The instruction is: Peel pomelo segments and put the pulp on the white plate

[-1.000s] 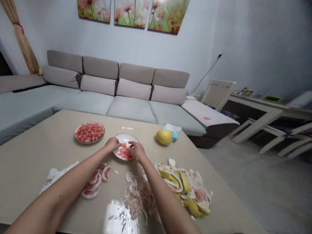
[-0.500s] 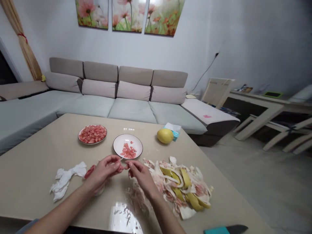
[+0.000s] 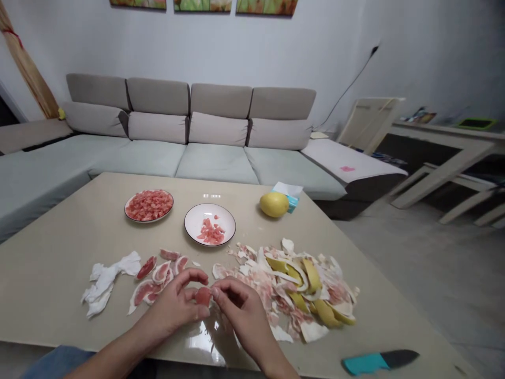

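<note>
My left hand (image 3: 183, 301) holds a piece of pink pomelo flesh (image 3: 203, 297) between thumb and fingers, low over the near part of the table. My right hand (image 3: 240, 306) pinches at the right edge of that piece, its fingertips closed. Several pomelo segments (image 3: 148, 289) with pale membrane lie just beyond and left of my left hand. Past both hands stands a white plate (image 3: 193, 218) with a few pink bits (image 3: 212, 232) on it. Farther left, another plate is heaped with pink pulp pieces (image 3: 150, 205).
A pile of yellow peel and white membrane (image 3: 290, 287) spreads right of my hands. A knife with a turquoise handle (image 3: 366, 363) lies at the near right. Crumpled tissue (image 3: 110, 279) is on the left. A whole yellow pomelo (image 3: 274, 204) sits by a tissue box (image 3: 292, 202).
My view has tilted down. Both hands have come nearer the table's front edge, away from the white plate, uncovering the segments. The pink flesh now shows between my fingers.
</note>
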The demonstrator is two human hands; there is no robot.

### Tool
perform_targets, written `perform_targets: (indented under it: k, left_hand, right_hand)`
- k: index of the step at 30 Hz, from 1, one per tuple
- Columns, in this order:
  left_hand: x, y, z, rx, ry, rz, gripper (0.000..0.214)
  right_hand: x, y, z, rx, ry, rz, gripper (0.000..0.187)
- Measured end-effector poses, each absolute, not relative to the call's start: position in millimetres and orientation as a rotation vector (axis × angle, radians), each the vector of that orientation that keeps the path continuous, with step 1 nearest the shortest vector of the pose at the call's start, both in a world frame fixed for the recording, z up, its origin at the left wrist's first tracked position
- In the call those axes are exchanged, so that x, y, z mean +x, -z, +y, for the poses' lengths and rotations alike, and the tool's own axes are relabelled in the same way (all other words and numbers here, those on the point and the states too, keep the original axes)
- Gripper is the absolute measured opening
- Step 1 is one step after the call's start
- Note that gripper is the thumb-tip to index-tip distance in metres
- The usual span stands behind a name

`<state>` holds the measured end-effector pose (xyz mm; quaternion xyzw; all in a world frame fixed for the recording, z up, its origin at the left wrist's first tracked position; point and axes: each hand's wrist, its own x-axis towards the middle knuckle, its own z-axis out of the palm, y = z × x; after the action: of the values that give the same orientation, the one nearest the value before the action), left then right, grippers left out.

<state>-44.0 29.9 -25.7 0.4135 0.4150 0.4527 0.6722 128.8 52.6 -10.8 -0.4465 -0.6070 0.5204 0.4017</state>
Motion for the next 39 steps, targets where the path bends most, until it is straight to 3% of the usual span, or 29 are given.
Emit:
perform_targets:
  k: [2,11,18,24,33,39]
  left_hand:
    - [-41.5,30.5,26.6,1.112,-1.069,1.069,0.053]
    - [-47.1,20.7,17.8,2.065,-1.209,1.422,0.025]
    - [-43.3,20.3,21.0,1.533,-1.162,1.379,0.025]
    - [-41.7,19.1,24.7,1.065,-1.103,1.251,0.039]
    - [-49.1,25.4,22.8,1.529,-1.197,1.408,0.027]
    - [-53.5,29.5,20.7,1.920,-1.210,1.355,0.032]
  right_hand:
    - [125.3,11.1,51.2,-1.146,-1.335,-1.507,0.028]
    - [117.5,11.8,46.9,-1.140,-1.527,-1.298,0.035]
    - [117.8,15.5,43.1,-1.080,-1.461,-1.334,0.034]
    - [118.2,16.7,42.9,-1.155,-1.225,-1.493,0.031]
    - [123.2,15.4,42.4,-1.121,-1.027,-1.675,0.015]
    - [124.6,16.8,40.7,-1.138,-0.910,-1.739,0.017]
